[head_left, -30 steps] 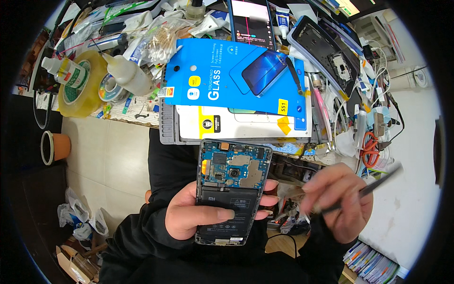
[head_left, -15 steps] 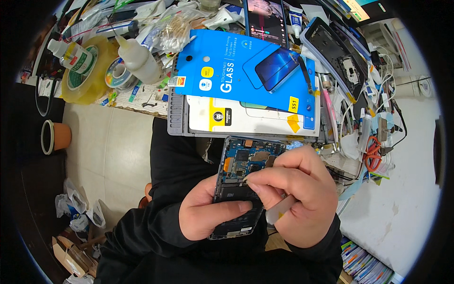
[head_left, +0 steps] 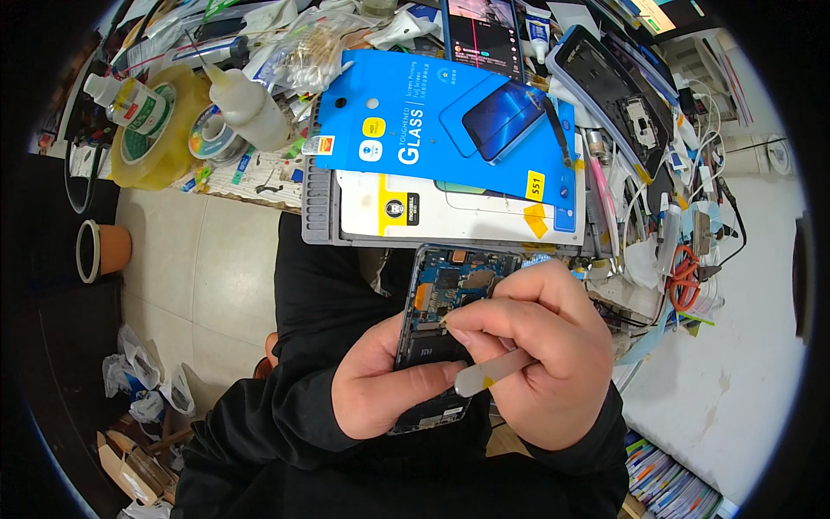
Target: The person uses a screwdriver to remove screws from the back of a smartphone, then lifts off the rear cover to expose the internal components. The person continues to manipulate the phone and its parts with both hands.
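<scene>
An opened smartphone (head_left: 437, 349) stands tilted over my lap, its blue circuit board (head_left: 443, 285) bared in the upper half and a black battery below. My left hand (head_left: 373, 387) grips its lower left side, thumb lying over the battery. My right hand (head_left: 560, 350) keeps a pale, flat, round-ended pry tool (head_left: 482, 376) tucked under its curled fingers. Thumb and index fingertip of that hand pinch together at the board's lower edge, close to the battery. Whether they hold a small part there, I cannot make out. The board's right side is partly hidden by the right hand.
Beyond the phone, a blue screen-glass package (head_left: 424, 112) and a white one rest on a grey mat (head_left: 318, 203). Bottles and yellow tape (head_left: 186, 95) crowd the left; red-handled scissors (head_left: 685, 281), cables and a phone frame (head_left: 605, 82) crowd the right. Another lit phone (head_left: 484, 39) stands behind.
The pry tool in my right hand has swung left, its round end now near my left thumb. The right fingertips have shifted slightly up and left. My left hand still holds the phone.
</scene>
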Tool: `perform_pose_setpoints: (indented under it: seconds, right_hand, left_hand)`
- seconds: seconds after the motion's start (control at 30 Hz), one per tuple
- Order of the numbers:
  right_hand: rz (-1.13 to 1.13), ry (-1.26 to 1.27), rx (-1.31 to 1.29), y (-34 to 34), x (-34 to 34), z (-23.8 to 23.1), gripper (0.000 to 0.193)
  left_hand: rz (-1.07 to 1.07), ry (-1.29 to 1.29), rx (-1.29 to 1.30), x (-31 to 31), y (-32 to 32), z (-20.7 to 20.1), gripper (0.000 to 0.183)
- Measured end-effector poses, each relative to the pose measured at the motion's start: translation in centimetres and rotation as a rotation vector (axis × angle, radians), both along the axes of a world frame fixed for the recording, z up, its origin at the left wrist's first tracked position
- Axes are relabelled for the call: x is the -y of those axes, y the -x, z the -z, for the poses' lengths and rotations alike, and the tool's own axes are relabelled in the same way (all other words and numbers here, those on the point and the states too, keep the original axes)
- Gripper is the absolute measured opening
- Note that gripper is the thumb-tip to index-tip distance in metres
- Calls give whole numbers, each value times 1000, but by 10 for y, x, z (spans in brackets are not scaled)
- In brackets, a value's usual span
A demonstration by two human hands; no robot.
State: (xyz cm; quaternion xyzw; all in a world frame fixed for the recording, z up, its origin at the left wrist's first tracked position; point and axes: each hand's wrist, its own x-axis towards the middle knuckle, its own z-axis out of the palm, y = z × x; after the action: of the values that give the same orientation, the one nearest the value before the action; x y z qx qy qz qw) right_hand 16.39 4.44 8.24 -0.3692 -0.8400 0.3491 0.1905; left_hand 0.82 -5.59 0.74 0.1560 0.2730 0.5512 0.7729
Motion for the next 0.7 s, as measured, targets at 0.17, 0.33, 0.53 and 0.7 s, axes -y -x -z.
perform_pose_setpoints:
  seconds: [0.17, 0.33, 0.53, 0.7]
  right_hand:
    - [6, 1, -19, -2, 0, 2, 18]
    - [4, 34, -8, -5, -2, 2, 14]
    - [12, 54, 10, -7, 0, -2, 15]
    - [4, 49, 15, -7, 7, -9, 19]
  left_hand:
    - [13, 17, -60, -1, -2, -1, 34]
    - [89, -18, -108, -3, 1, -2, 31]
    - [84, -3, -120, -3, 0, -3, 32]
    - [49, 30, -7, -1, 5, -3, 38]
